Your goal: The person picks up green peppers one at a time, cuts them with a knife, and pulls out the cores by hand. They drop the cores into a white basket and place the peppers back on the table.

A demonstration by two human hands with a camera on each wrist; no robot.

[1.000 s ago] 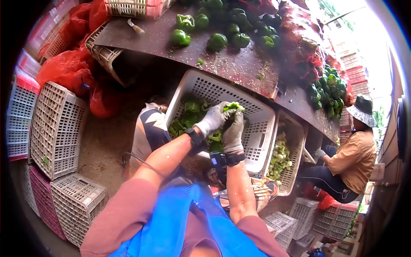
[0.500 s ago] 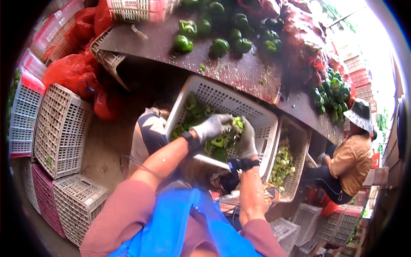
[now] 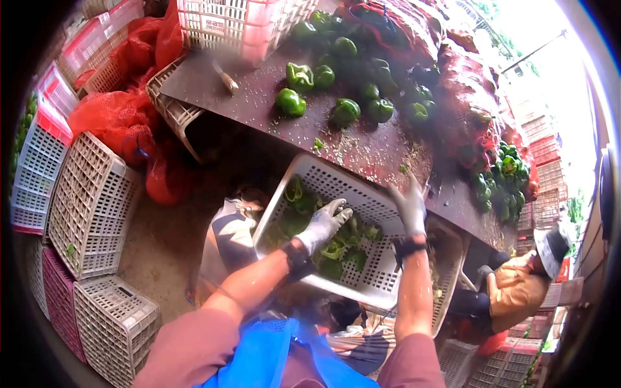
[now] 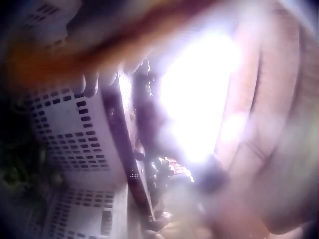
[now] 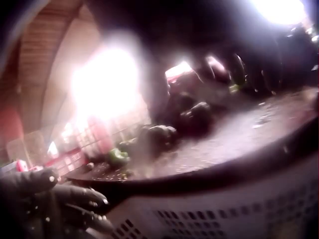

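In the head view, the gloved left hand [image 3: 325, 224] hovers over a white perforated crate [image 3: 375, 296], its fingers loosely spread and holding nothing. Beneath it lie cut green pepper pieces [image 3: 332, 268]. The gloved right hand [image 3: 411, 205] is raised at the crate's right end beside the table edge, fingers extended, nothing in them. Whole green peppers [image 3: 345, 112] sit on the dark table [image 3: 259, 103] beyond the crate. The right wrist view shows the right hand's fingers [image 5: 75, 199] apart, low at the left.
A knife with a pale handle [image 3: 228, 81] lies on the table's left part. A second crate [image 3: 453, 258] stands right of the white one. Red mesh bags [image 3: 110, 116] and stacked crates [image 3: 90, 200] are on the left. Another person [image 3: 517, 288] sits at the right.
The hands have separated; the light green piece that was between them is gone from them. The right hand has moved right, toward the table. The head view has shifted, showing more of the table.
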